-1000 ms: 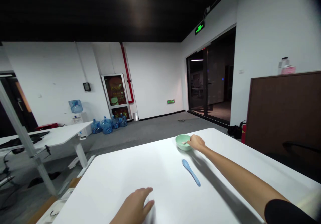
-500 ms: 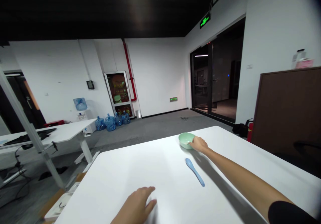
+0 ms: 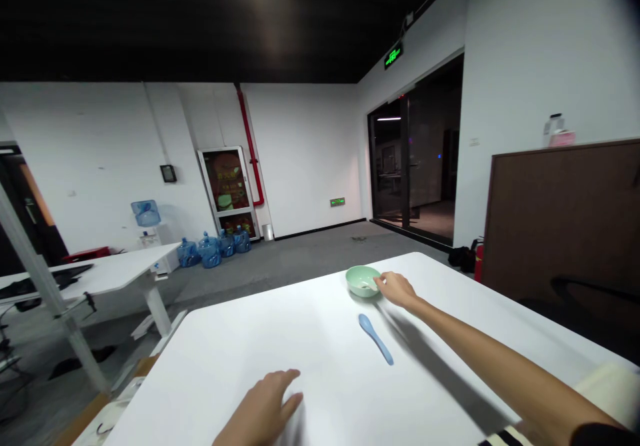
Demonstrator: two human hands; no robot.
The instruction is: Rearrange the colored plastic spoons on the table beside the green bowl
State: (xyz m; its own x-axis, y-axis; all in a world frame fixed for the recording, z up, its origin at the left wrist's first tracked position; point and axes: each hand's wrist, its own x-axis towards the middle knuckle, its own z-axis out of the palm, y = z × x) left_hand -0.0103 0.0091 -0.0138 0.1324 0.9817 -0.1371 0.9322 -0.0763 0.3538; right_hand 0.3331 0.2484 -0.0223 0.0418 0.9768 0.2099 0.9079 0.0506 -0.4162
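Note:
Near the far edge of the white table (image 3: 280, 339) stands a light green bowl (image 3: 361, 285), upright. My right hand (image 3: 397, 289) reaches across to it, thumb and fingers closed at the rim's right side. A small pale patch shows inside the bowl; I cannot tell what it is. Closer to me lies a blue spoon (image 3: 376, 341), its broad end toward the bowl, with neither hand touching it. My left hand (image 3: 265, 403) is low over the table's near left part, thumb and fingers apart, holding nothing.
Another white table (image 3: 120, 269) with a metal post (image 3: 55, 286) stands left. Blue water bottles (image 3: 209, 251) are on the floor by the wall. A brown partition (image 3: 560, 213) rises at the right. Striped fabric (image 3: 505, 437) shows at the bottom edge.
The view has turned slightly right, so everything sits further left. My right hand's fingers have drawn from inside the bowl to its rim. My left hand keeps its open pose.

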